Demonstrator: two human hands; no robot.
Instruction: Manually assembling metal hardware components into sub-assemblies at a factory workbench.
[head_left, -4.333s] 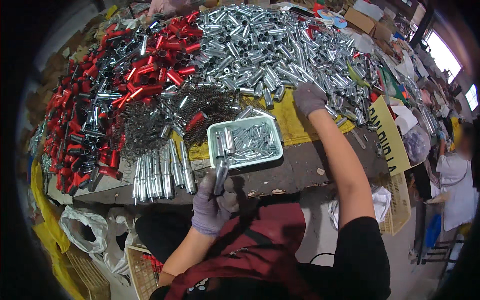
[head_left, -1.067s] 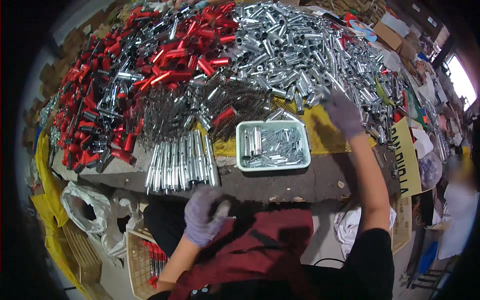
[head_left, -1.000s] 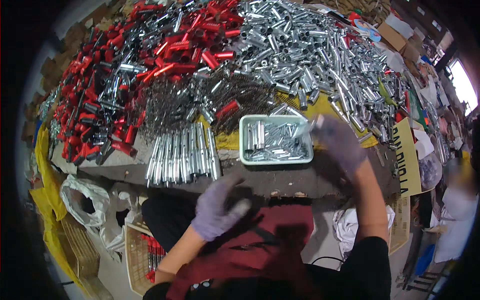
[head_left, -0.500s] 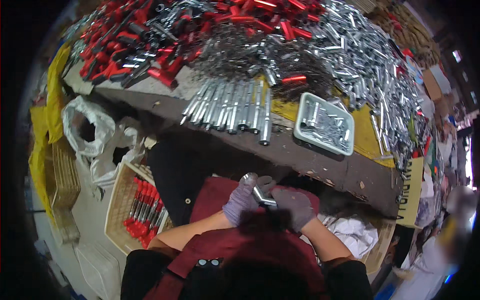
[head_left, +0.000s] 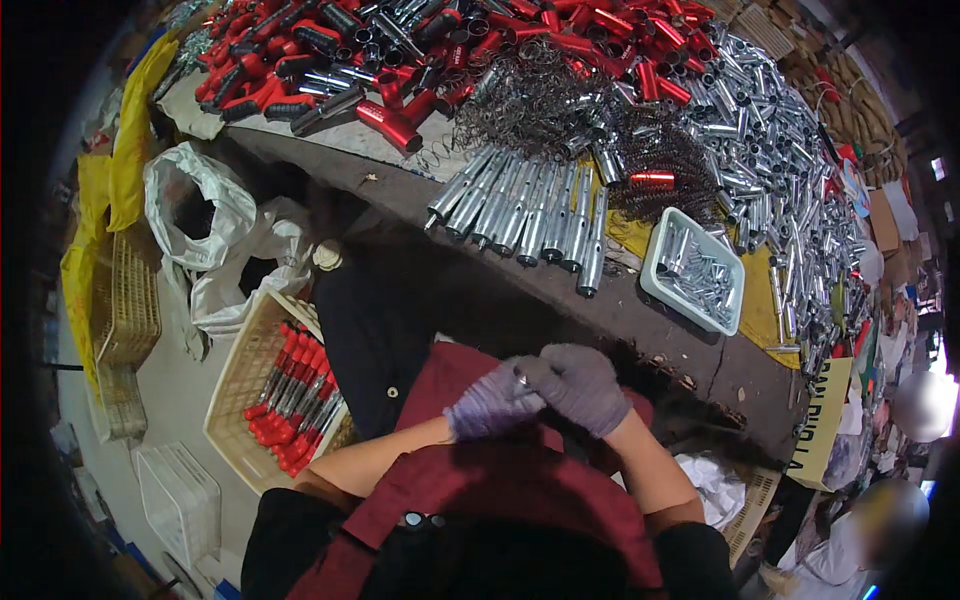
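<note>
My left hand (head_left: 493, 402), in a greyish-purple knit glove, is closed over my lap. Pressed against it, my gloved right hand (head_left: 588, 388) curls its fingers over the left fingers. A small shiny end of a metal tube (head_left: 522, 380) peeks out between them; the hands hide the rest of it. Beyond the hands, a row of silver tubes (head_left: 530, 205) lies side by side at the bench's near edge. To their right sits a pale green tray (head_left: 737, 318) holding small metal pins and a few larger metal pieces.
Red handles (head_left: 390, 125), dark coiled springs (head_left: 525, 100) and silver tubes (head_left: 765, 140) are heaped along the bench (head_left: 400, 200). At my left stands a cream basket (head_left: 225, 425) of red-ended tools (head_left: 295, 390), near white sacks (head_left: 195, 245). A person (head_left: 850, 545) is at the far right.
My right hand has come over the left, covering most of the metal tube that showed between them. The view has shifted, so the bench things appear further right and lower.
</note>
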